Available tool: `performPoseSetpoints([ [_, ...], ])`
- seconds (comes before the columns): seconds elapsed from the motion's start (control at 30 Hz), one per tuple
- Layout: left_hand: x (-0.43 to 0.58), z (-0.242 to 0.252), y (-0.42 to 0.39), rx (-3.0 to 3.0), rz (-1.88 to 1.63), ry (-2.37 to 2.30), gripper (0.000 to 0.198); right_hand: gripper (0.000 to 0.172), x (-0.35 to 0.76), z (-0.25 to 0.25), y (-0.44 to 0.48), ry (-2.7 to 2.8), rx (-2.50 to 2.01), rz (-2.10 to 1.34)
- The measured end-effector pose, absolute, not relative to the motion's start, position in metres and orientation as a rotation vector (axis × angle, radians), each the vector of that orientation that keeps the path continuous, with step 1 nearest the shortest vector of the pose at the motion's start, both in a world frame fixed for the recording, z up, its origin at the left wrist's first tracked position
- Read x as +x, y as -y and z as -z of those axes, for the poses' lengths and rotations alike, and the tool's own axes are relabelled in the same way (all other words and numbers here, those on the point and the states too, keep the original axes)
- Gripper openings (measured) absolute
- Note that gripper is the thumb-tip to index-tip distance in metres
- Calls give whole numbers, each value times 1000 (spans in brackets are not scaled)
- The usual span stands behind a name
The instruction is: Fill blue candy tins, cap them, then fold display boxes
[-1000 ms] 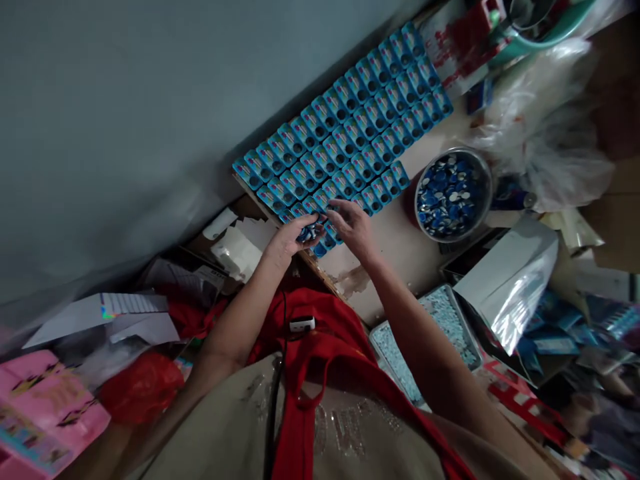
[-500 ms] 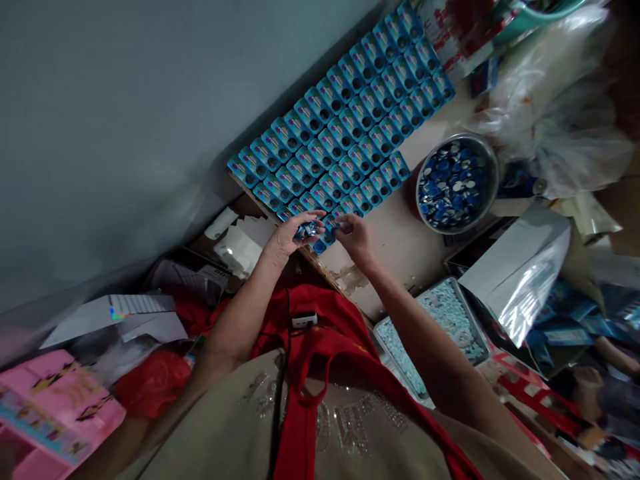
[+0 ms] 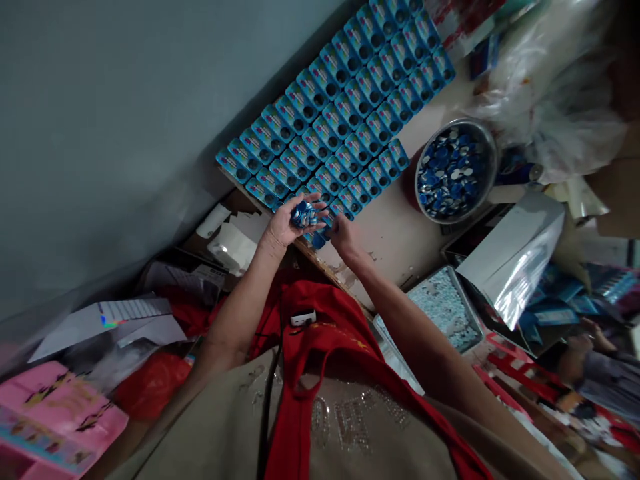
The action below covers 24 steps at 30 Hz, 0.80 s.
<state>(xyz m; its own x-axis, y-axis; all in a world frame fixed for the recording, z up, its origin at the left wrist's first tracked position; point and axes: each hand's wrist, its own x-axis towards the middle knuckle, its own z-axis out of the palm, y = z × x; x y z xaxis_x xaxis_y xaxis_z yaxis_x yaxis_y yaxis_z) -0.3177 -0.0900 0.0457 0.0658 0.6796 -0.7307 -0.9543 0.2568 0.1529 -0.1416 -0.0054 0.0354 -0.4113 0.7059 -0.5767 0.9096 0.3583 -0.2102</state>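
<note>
My left hand (image 3: 289,225) is cupped palm up, holding a small heap of blue and silver round pieces (image 3: 303,214). It hovers at the near end of a long block of blue cards (image 3: 340,107) laid in rows on the table (image 3: 395,230). My right hand (image 3: 341,231) is right beside it, fingers curled down and pinched at the nearest cards; whether anything sits between its fingertips is hidden. A metal bowl (image 3: 484,143) filled with the same blue and silver pieces stands to the right of the cards.
A grey wall runs along the left. A tray of pale blue bits (image 3: 445,308) and a silver foil bag (image 3: 515,257) lie at the right. Clear plastic bags (image 3: 550,87) sit behind the bowl. White papers (image 3: 235,240), a pink box (image 3: 55,413) and red cloth clutter the left.
My right hand drew back from the card rows toward my left hand and closed into a pinch. The left hand stayed cupped around its pieces. The view shifted a little.
</note>
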Motion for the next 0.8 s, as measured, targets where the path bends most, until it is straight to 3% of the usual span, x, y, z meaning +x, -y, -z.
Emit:
performPoseSetpoints([
  [0.17, -318, -52, 92, -366, -1184, -926, 43, 26, -157, -49, -7, -2172, 1317, 711],
  [0.37, -311, -62, 97, -309, -1167, -1053, 36, 33, -165, -59, -11, -2197, 1297, 748],
  [0.53, -297, -66, 92, -385, -1115, -1101, 22, 17, -157, -73, -16, -2353, 1313, 914],
  [0.63, -285, -61, 82, -450, -1118, -1139, 18, 23, -157, -70, -11, -2564, 1301, 1107],
  [0.8, -275, -53, 68, -600, -1118, -1131, 24, 20, -155, -54, -4, -2656, 1295, 1178],
])
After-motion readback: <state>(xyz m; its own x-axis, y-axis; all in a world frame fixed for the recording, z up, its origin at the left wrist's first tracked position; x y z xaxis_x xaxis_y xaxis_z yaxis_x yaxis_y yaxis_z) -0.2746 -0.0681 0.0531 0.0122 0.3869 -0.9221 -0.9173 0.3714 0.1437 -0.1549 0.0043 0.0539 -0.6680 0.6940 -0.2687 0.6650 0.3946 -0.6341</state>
